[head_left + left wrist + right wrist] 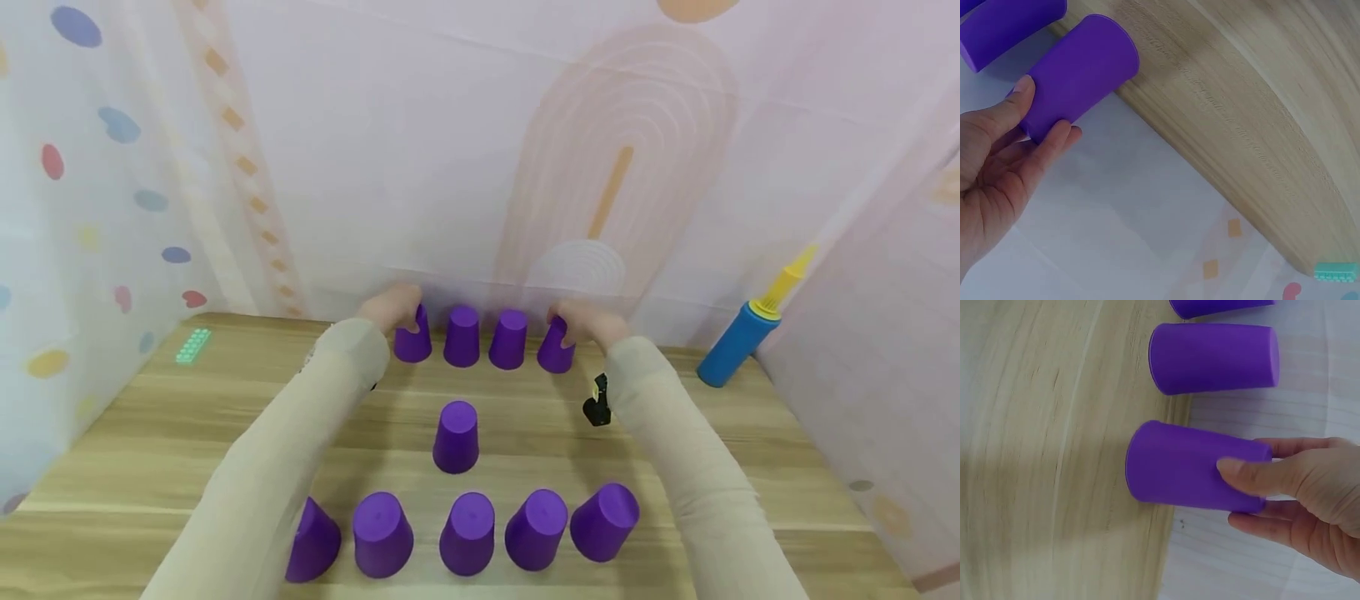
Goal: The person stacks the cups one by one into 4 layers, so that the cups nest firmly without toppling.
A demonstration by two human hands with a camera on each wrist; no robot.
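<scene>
**Both hands on the end cups of the back row**

Head view: your left hand (392, 307) curls round the leftmost purple cup (413, 340) of the back row of four, and your right hand (587, 323) curls round the rightmost purple cup (556, 347), which tilts a little. The two middle cups (461, 336) stand upside down between them, untouched. The row sits at the far edge of the wooden table (135, 442), close to the patterned backdrop. Nearer you, a single cup (456, 437) stands alone, and a front row of five cups (468, 533) runs below it, its end cups leaning. A blue and yellow hand pump (742, 333) stands at the right, a small black object (597, 402) lies beside your right sleeve, and a green toothed piece (192, 345) lies at the far left. No writing can be read.

Left wrist view: your thumb and fingers (1019, 103) pinch the cup (1079, 75) near its closed end; the palm is partly open. A neighbouring cup (1004, 25) is just beside it.

Right wrist view: your thumb (1254, 475) presses on the cup's (1185, 465) side, fingers wrapped beneath. The next cup (1213, 358) stands apart, clear of the hand.
</scene>
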